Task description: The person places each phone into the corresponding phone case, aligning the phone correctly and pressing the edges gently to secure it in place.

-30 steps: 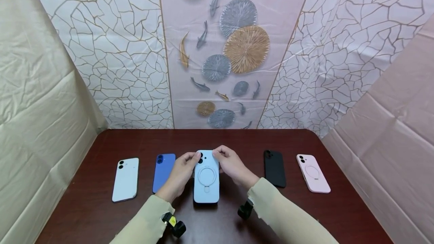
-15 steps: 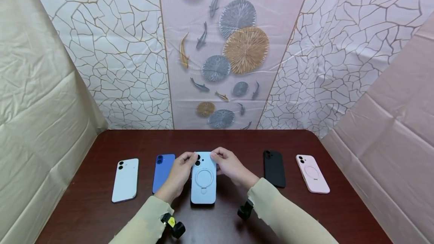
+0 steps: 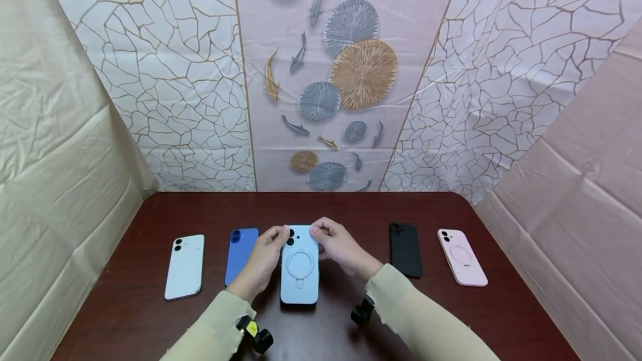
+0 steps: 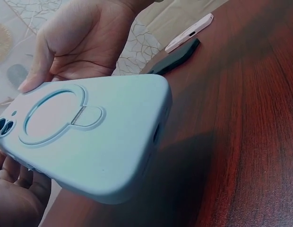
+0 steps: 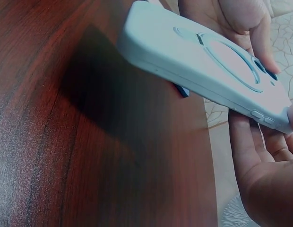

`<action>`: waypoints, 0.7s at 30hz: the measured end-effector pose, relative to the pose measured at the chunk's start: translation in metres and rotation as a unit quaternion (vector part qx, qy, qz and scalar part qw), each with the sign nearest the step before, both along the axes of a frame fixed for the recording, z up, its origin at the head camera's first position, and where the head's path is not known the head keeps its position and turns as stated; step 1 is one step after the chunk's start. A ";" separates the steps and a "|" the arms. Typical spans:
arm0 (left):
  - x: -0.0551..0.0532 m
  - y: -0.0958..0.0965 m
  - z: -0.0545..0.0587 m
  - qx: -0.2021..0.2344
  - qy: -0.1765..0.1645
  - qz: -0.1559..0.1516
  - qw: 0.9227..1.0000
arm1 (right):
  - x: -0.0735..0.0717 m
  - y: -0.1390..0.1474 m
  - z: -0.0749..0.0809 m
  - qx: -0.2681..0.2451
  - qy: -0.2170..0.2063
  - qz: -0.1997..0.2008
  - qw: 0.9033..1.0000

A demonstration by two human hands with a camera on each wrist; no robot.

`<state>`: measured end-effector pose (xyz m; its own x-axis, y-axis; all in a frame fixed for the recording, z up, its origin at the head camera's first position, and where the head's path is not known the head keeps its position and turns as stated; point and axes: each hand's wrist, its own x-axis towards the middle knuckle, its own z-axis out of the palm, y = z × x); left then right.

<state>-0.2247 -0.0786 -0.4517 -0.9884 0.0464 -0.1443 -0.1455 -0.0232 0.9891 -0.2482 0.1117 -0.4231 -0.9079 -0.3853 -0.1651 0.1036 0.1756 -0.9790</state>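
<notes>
Between both hands is a phone in a light blue case (image 3: 300,291), its back with a ring and a small tab facing up. My left hand (image 3: 262,261) grips its top left corner near the camera lenses, thumb on top. At the opposite top corner, my right hand (image 3: 342,247) pinches the edge, fingers beneath. In both wrist views the phone is raised off the table, casting a shadow below. A blue phone (image 3: 239,255) lies just left of my left hand, partly covered by it.
On the dark red wooden table (image 3: 351,210), a white phone (image 3: 184,266) lies at the far left. To the right are a black phone or case (image 3: 405,250) and a pink one with a ring (image 3: 463,272). Patterned curtains (image 3: 321,71) stand behind the table.
Both hands and the light blue phone have shifted slightly left and a little toward me. The grip looks the same, and the other phones have stayed in place.
</notes>
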 end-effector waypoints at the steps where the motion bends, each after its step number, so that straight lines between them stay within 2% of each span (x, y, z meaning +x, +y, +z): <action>1: 0.000 0.000 0.000 0.000 -0.001 -0.001 1.000 | 0.000 0.000 0.000 0.000 0.001 0.001 1.000; 9: 0.000 -0.002 -0.006 0.007 -0.017 -0.007 1.000 | -0.001 0.001 -0.003 0.002 -0.003 0.009 1.000; 21: -0.001 0.000 -0.006 0.094 -0.045 -0.024 0.994 | -0.002 0.007 -0.001 0.000 -0.015 0.021 1.000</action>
<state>-0.2260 -0.0790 -0.4576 -0.9681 0.1272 -0.2161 -0.2383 -0.1983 0.9507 -0.2507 0.1184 -0.4245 -0.8857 -0.4221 -0.1932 0.1264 0.1810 -0.9753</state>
